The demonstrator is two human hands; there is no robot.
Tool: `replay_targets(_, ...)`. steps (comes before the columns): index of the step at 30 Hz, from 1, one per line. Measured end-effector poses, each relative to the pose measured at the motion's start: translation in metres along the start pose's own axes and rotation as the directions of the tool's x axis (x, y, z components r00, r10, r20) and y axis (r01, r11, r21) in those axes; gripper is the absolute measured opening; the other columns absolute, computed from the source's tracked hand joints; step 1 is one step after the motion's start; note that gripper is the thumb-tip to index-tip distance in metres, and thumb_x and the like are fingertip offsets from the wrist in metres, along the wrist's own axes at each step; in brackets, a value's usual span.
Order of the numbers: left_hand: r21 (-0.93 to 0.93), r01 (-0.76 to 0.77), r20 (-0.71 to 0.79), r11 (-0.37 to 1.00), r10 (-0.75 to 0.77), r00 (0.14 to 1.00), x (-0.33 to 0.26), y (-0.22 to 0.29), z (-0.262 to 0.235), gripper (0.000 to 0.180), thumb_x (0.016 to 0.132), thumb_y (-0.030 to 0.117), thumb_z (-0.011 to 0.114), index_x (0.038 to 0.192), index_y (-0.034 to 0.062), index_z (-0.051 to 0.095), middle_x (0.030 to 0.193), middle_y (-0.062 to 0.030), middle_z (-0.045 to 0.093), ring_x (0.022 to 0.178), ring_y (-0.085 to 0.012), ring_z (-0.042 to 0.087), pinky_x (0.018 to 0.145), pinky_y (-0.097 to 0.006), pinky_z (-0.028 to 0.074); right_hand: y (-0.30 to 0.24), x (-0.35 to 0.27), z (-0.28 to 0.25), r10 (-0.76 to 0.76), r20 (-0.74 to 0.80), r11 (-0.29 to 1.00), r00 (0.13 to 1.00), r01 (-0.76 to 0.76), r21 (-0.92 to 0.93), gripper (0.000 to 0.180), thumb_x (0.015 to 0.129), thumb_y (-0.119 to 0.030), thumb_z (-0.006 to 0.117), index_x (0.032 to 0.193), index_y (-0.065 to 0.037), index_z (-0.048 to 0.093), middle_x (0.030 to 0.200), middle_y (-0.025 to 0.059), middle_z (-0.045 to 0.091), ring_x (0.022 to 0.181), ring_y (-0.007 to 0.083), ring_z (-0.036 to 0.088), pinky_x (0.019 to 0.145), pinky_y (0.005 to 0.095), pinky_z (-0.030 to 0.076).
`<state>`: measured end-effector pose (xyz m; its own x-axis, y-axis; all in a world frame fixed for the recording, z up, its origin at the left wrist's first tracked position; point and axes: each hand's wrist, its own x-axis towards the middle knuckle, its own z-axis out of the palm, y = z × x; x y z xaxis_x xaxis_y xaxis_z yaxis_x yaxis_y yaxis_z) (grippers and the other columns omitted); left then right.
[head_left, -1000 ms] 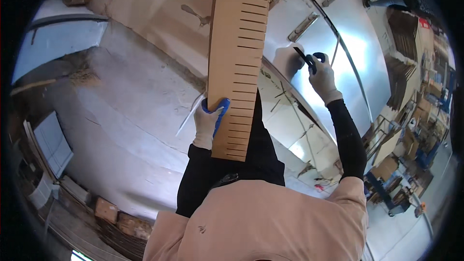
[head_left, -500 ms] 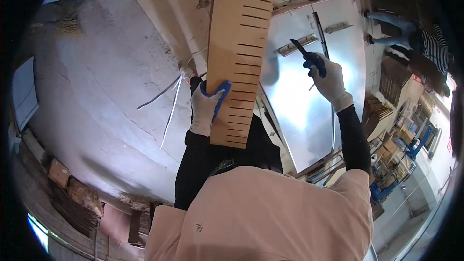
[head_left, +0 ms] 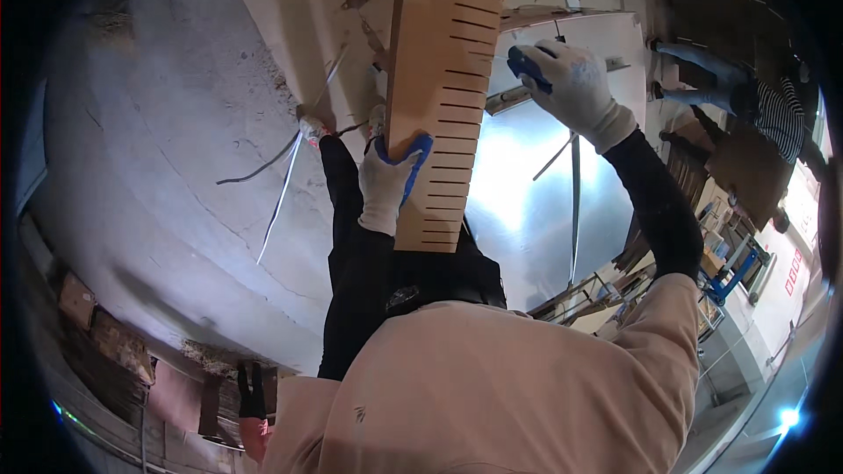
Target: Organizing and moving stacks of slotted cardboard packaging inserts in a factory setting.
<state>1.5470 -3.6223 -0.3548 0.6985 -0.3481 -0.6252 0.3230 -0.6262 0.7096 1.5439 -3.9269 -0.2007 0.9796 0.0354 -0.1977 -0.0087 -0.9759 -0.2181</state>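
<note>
A long brown slotted cardboard piece (head_left: 420, 114) runs from the top of the view down to my waist, with a row of dark slits along its right edge. My left hand (head_left: 386, 180), in a white glove with a blue palm, is closed round its left edge near the lower end. Raised to the right of the cardboard, my right hand (head_left: 572, 88) wears the same kind of glove. Its fingers are curled round a utility knife, which was plain a moment earlier; now the fingers mostly hide it.
A shiny metal-topped table (head_left: 536, 211) stands on the right, with a bar (head_left: 509, 98) and a dark strip (head_left: 575, 202) on it. A person in a striped top (head_left: 777, 114) is at far right, another person (head_left: 253, 412) at lower left. Thin strips (head_left: 279, 202) lie on the floor.
My right hand has risen and turned, so the knife blade no longer shows clearly. The cardboard and my left hand have shifted slightly right and up. A person has appeared at lower left.
</note>
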Motion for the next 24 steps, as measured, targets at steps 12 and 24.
replay_targets(12,-0.286,-0.013,-0.107,0.958,-0.018,0.994,-0.012,-0.002,0.034,0.055,0.07,0.027,0.084,0.111,-0.0008,0.061,0.1,-0.015,0.07,0.095,-0.0286,0.068,0.084,-0.035,0.052,-0.005,0.016,0.001,-0.078,0.083,0.996,0.993,0.081,-0.033,0.029,0.08,-0.013,0.07,0.107,-0.005,0.061,0.089,0.0094,0.065,0.077,0.0283,0.064,0.068,0.0377,0.052)
replay_targets(24,-0.203,0.025,-0.12,0.979,-0.05,0.991,-0.016,0.018,0.029,0.054,0.069,0.03,0.085,0.108,0.0009,0.062,0.097,-0.0144,0.071,0.089,-0.028,0.07,0.08,-0.035,0.054,-0.001,0.064,-0.004,-0.35,0.212,0.858,0.912,0.403,-0.317,0.01,0.09,-0.018,0.064,0.085,-0.01,0.065,0.07,0.0017,0.065,0.056,0.0105,0.063,0.051,0.0271,0.052)
